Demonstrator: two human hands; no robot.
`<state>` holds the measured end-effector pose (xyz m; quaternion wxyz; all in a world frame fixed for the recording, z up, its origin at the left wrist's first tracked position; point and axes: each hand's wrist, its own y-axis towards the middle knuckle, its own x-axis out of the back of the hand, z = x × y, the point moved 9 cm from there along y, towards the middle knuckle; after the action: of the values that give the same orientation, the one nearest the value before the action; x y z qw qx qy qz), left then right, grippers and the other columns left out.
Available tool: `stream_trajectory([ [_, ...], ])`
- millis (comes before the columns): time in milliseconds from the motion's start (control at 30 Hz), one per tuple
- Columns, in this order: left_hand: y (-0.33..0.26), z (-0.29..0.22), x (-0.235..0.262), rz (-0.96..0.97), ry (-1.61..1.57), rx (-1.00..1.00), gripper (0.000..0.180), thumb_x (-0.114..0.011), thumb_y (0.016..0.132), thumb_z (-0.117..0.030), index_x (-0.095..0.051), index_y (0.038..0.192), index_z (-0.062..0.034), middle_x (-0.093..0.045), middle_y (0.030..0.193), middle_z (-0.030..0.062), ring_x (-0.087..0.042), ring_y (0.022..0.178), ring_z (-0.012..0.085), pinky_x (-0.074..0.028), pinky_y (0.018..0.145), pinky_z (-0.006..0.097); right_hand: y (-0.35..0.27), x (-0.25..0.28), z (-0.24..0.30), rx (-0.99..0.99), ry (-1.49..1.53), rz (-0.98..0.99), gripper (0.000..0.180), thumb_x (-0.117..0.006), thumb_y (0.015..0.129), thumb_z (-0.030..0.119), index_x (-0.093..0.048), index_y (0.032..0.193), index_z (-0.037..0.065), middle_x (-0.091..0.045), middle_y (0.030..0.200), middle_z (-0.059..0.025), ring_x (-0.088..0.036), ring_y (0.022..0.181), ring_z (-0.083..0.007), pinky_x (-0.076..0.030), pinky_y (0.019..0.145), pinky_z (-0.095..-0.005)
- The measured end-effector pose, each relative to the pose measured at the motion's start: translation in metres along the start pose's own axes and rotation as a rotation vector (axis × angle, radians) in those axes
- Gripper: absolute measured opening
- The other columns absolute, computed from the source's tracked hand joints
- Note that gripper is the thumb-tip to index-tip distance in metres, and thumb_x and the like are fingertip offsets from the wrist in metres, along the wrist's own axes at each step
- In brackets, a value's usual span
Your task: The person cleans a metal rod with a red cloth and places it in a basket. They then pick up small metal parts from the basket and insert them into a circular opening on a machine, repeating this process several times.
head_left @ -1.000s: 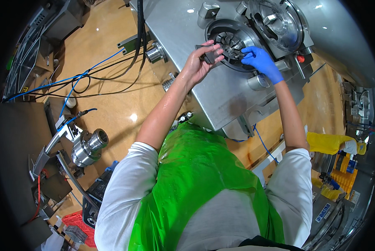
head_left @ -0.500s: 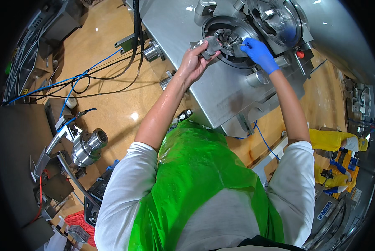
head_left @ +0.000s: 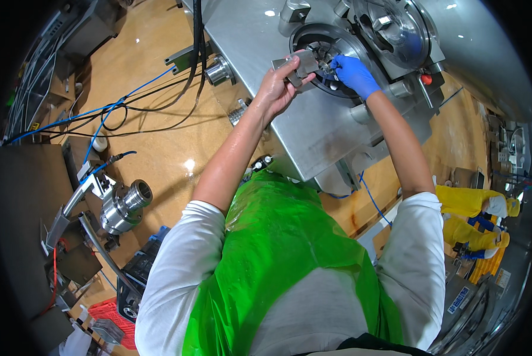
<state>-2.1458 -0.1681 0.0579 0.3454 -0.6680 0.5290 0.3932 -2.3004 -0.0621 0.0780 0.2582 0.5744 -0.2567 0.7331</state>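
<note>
My bare left hand is closed around flat grey metal plates, beside a round dark-rimmed housing in a steel machine. Inside the housing sits a slotted metal rotor, partly covered by my hands and the plates. My right hand, in a blue glove, reaches over the housing from the right. Its fingers are pinched together at the rotor, close to the plates; what lies between the fingertips is too small to make out.
A round metal cover stands swung aside, right of the housing, near a red-knobbed lever. Steel fittings jut from the machine's left side. Cables hang over the floor at left. People in yellow work at far right.
My right hand has moved left and farther into the housing, toward the plates. The plates in my left hand have turned, so that a broader flat face shows.
</note>
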Motion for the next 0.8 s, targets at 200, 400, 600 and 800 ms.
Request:
stream_trajectory([
  [200, 0.0, -0.003, 0.0, 0.017, 0.02, -0.007, 0.039, -0.056, 0.095, -0.019, -0.048, 0.127, 0.001, -0.054, 0.124, 0.0168, -0.057, 0.114, 0.0275, -0.053, 0.096, 0.037, -0.003, -0.011, -0.006, 0.126, 0.018, 0.08, 0.025, -0.054, 0.08, 0.01, -0.07, 0.099, 0.012, -0.068, 0.096, -0.0156, -0.064, 0.091, -0.0344, -0.05, 0.079, -0.0424],
  [400, 0.0, 0.001, -0.004, 0.027, 0.05, 0.001, 0.037, -0.059, 0.094, -0.018, -0.051, 0.126, -0.0028, -0.056, 0.121, 0.0133, -0.059, 0.106, 0.0221, -0.056, 0.088, 0.034, -0.006, 0.019, 0.007, 0.188, 0.217, -0.042, 0.027, -0.053, 0.089, 0.01, -0.066, 0.113, 0.011, -0.066, 0.09, -0.009, -0.061, 0.075, -0.0221, -0.05, 0.071, -0.0316],
  [600, -0.003, 0.0, 0.005, -0.068, 0.097, 0.03, 0.031, -0.061, 0.093, -0.019, -0.057, 0.121, -0.0061, -0.062, 0.107, 0.0072, -0.063, 0.087, 0.0139, -0.059, 0.068, 0.03, -0.037, 0.057, 0.091, 0.246, 0.827, 0.123, 0.031, -0.052, 0.093, 0.01, -0.058, 0.124, 0.008, -0.061, 0.102, -0.0001, -0.057, 0.087, -0.0133, -0.048, 0.079, -0.0262],
  [800, -0.003, 0.003, 0.008, -0.072, 0.063, 0.059, 0.034, -0.064, 0.091, -0.018, -0.054, 0.121, -0.0067, -0.063, 0.103, 0.0061, -0.063, 0.084, 0.0128, -0.056, 0.059, 0.026, -0.065, 0.084, 0.134, 0.662, 0.403, -0.203, 0.034, -0.054, 0.087, 0.005, -0.055, 0.122, 0.008, -0.058, 0.112, -0.0058, -0.058, 0.096, -0.014, -0.048, 0.085, -0.0279],
])
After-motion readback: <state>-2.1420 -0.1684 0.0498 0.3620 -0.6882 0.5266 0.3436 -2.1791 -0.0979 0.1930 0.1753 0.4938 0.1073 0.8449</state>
